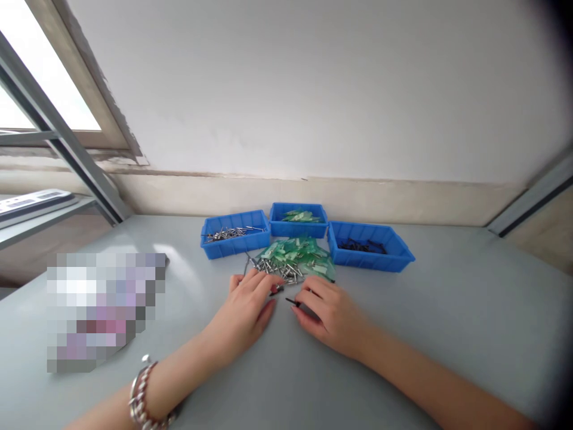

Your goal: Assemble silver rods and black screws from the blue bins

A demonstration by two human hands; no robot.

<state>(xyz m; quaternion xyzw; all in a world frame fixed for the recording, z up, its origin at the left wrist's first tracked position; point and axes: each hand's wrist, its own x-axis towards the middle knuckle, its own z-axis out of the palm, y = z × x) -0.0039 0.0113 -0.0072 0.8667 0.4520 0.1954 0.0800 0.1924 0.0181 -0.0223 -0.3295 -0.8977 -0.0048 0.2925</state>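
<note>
My left hand [249,310] lies palm down on the grey table [447,334], fingers stretched toward a heap of small metal pins [278,269] and green plastic pieces [299,253]; its fingertips touch one pin. My right hand [330,313] rests beside it with fingers curled, pinching a thin black pin [293,301] between thumb and forefinger. The heap lies just beyond both hands.
Three blue trays stand behind the heap: the left tray [235,242] holds metal pins, the middle tray [298,228] green pieces, the right tray [371,255] black pins. A blurred flat object [101,307] lies at the left. A wall rises behind.
</note>
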